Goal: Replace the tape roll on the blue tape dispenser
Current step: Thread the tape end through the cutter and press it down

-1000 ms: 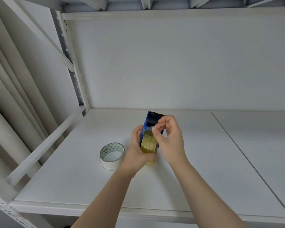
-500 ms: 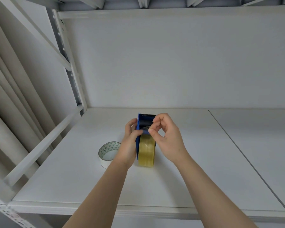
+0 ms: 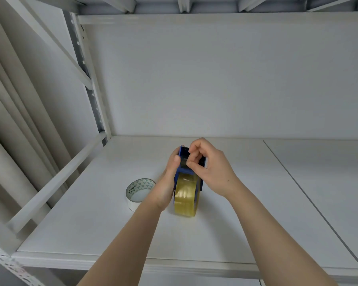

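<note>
1. Two bare hands are meeting at the blue tape dispenser (image 3: pixel 189 166), which is standing on the white shelf (image 3: pixel 91 213) near its middle.
2. The left hand (image 3: pixel 166 182) is gripping the dispenser's left side, thumb lying on its top edge.
3. The right hand (image 3: pixel 210 172) is pinching with thumb and forefinger at the dark roller area near the toothed end; whether tape is caught between them is unclear.
4. A yellowish tape roll (image 3: pixel 186 200) is sitting in the dispenser, its lower edge touching the shelf.
5. A white-sided roll (image 3: pixel 139 193) with a triangle-patterned core is lying flat just left of the left wrist.
</note>
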